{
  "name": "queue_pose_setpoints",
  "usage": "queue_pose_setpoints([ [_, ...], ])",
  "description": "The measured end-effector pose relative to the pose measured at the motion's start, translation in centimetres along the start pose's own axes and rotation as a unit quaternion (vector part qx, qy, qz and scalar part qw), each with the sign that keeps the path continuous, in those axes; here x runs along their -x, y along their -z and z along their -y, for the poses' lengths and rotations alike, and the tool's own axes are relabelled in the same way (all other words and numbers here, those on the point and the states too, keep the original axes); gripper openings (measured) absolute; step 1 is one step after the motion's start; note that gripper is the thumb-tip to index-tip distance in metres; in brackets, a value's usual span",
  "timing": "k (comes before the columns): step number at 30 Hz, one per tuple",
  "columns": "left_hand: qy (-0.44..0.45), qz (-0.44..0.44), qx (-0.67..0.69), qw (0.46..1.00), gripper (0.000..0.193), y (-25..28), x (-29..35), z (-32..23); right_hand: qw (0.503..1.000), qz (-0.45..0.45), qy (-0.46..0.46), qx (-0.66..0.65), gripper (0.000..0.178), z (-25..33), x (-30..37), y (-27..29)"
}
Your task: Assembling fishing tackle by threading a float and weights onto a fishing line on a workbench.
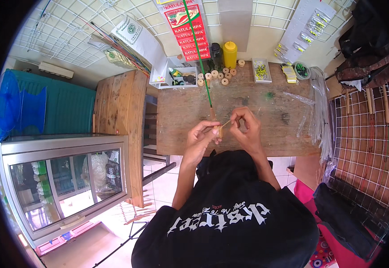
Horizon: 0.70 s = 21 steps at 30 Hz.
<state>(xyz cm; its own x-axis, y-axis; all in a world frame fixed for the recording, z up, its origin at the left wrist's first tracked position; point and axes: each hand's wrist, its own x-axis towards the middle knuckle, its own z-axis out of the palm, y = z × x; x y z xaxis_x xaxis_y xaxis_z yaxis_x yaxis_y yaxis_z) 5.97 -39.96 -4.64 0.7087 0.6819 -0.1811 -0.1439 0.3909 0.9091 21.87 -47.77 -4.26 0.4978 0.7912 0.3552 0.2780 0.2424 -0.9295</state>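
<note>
Well, head view (the only one): both hands work close together mid-frame, over the near edge of the wooden table (252,98). L hand (198,140) is pinched up at thumb + fingertips, gripping the lower end of a thin tan strip (225,123); R hand (249,131) pinches the upper end btwn thumb + index, other fingers curled. So the strip sits in the gap btwn the two hands, about centre of frame, slanting up to the right; its exact kind is too small to tell, and part is hidden by the L fingers. To do this well, IMO: keep the L pinch firm as the anchor, let the R one do the fine guiding, w/ light, even tension so a thin piece doesn't kink or snap. Short grip, tips only, so both ends stay visible. Elbows low + steady prob. helps too. Mind the green rod (209,98) just above the hands, its brown handle (212,113) near the L fingertips; a sleeve or knuckle could knock it. Loose wooden discs (224,81) lie upper centre, near the yellow bottle (230,56); best not to fling an elbow that way, as they'd prob. roll. White box (262,82) at upper right + clear plastic sleeves (324,120) at right edge of table are well apart from the hands, so no bother.
</note>
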Motion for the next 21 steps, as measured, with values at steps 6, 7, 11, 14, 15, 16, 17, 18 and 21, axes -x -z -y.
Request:
queue_pose_setpoints([
  [6, 0.020, -0.075, 0.182, 0.980, 0.017, 0.5, -0.4, 0.4, 0.988, 0.116, -0.056, 0.089, 0.010, -0.3, 0.7, 0.4],
  [7, -0.003, -0.112, 0.173, 0.979, 0.016, 0.8, -0.6, 0.8, 0.981, 0.159, -0.063, 0.095, 0.009, -0.1, 0.8, 0.3],
  [11, -0.016, -0.156, 0.118, 0.981, 0.014, 0.4, -0.6, 1.1, 0.983, 0.166, -0.071, -0.009, 0.007, 0.4, 0.6, 0.1],
  [14, 0.023, -0.068, 0.131, 0.989, 0.015, 0.5, -0.3, 0.9, 0.992, 0.043, -0.002, -0.116, 0.004, -1.5, 0.1, 0.0],
  [15, 0.022, -0.069, 0.131, 0.989, 0.015, 1.0, -0.1, 0.9, 0.988, -0.010, -0.070, -0.139, 0.004, -2.1, 0.0, 0.2],
  [16, 0.036, -0.044, 0.182, 0.982, 0.016, 1.6, 0.1, 0.9, 0.975, -0.063, -0.137, -0.160, 0.004, -2.8, -0.2, 0.6],
  [17, 0.050, -0.018, 0.232, 0.971, 0.016, 2.0, 0.2, 0.9, 0.976, -0.061, -0.136, -0.160, 0.004, -3.4, -0.3, 0.9],
  [18, 0.049, -0.018, 0.232, 0.971, 0.016, 2.1, 0.1, 1.0, 0.985, -0.071, -0.145, -0.058, 0.004, -4.1, -0.4, 1.3],
  [21, 0.018, -0.045, 0.256, 0.965, 0.020, 2.2, -0.1, 0.9, 0.975, -0.038, -0.154, 0.157, 0.005, -9.6, 0.3, 3.2],
])
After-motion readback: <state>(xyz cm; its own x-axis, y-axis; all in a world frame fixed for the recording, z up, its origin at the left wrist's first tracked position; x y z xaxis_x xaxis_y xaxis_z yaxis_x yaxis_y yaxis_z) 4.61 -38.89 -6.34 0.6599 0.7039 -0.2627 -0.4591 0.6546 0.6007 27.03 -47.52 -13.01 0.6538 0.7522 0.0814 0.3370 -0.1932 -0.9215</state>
